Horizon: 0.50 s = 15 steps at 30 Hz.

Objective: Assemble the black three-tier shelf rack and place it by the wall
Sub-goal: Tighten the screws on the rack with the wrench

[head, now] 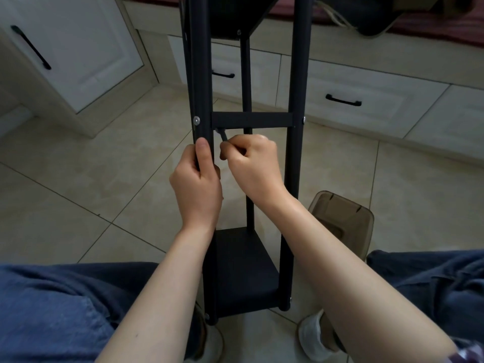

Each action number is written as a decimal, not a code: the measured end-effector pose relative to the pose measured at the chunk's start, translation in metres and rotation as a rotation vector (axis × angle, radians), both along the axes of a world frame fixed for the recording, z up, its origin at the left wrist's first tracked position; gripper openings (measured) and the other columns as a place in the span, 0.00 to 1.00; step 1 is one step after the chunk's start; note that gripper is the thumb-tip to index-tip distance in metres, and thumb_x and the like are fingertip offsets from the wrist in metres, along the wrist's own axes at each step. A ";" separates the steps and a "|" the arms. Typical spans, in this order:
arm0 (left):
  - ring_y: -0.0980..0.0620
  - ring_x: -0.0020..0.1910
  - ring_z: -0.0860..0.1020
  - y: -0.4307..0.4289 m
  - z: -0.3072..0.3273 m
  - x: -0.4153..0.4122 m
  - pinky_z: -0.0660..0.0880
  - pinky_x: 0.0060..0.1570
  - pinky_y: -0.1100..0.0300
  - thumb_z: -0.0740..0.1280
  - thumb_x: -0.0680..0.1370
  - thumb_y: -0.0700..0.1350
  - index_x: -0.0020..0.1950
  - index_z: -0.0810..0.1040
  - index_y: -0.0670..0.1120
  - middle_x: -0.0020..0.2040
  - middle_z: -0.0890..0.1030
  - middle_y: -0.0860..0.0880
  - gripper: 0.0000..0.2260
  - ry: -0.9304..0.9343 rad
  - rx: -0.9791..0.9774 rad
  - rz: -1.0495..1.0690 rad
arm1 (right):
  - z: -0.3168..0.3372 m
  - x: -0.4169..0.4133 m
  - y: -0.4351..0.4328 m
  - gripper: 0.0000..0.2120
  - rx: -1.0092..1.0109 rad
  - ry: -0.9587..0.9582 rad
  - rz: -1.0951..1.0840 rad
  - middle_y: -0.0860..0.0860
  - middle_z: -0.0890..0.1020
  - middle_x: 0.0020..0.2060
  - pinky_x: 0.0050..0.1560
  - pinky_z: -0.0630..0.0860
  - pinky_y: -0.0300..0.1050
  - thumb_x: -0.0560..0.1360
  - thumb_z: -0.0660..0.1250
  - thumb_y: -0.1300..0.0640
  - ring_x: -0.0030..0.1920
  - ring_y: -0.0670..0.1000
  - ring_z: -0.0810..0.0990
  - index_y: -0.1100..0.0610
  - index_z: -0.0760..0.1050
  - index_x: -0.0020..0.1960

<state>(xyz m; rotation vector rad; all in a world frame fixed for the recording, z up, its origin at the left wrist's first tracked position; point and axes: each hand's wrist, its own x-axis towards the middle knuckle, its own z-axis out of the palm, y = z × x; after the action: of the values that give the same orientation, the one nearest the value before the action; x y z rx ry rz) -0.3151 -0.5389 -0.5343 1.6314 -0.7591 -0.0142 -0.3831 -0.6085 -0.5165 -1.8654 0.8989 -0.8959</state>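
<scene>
1. Sitting with blue-trousered knees apart, the person has one black metal three-tier shelf rack (293, 158) on the beige tiled floor (78, 166). It runs from between the two feet away toward the white cabinets (366, 82).
2. I count three shelves: the near shelf (243, 271) by the feet, the middle shelf (251, 120) seen edge-on, and the far shelf (227, 19) at the top.
3. The left hand (196, 189) wraps its fingers fully around the rack's left upright post (200, 74), thumb lying straight up the post.
4. The right hand (251, 169) has its fingers curled tight, pinching one small black hex key (223, 134) just under the middle shelf's left end.
5. Two silver screw heads (196, 120) sit level with that shelf, one on each side post.
6. Three black bar handles (343, 100) show on the cabinets.
7. One brown translucent plastic tub (343, 218) stands beside the right forearm.
</scene>
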 end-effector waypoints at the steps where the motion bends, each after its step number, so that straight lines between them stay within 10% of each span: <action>1: 0.61 0.28 0.71 0.000 0.000 0.000 0.66 0.31 0.72 0.57 0.86 0.49 0.35 0.68 0.53 0.29 0.70 0.56 0.18 0.004 0.002 -0.003 | 0.001 0.000 -0.001 0.14 -0.001 -0.002 -0.011 0.52 0.83 0.33 0.41 0.79 0.55 0.79 0.64 0.57 0.36 0.51 0.81 0.58 0.82 0.38; 15: 0.64 0.29 0.72 0.000 0.000 0.000 0.66 0.33 0.73 0.57 0.86 0.48 0.36 0.68 0.55 0.30 0.70 0.57 0.18 -0.032 -0.009 -0.009 | -0.007 0.011 -0.005 0.14 -0.087 -0.042 0.028 0.54 0.83 0.31 0.38 0.78 0.52 0.81 0.65 0.60 0.31 0.51 0.80 0.63 0.83 0.40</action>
<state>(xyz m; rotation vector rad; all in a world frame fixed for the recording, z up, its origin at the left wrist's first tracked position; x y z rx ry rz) -0.3155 -0.5390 -0.5340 1.6225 -0.7902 0.0089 -0.3719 -0.6133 -0.5239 -1.9216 0.8173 -0.9670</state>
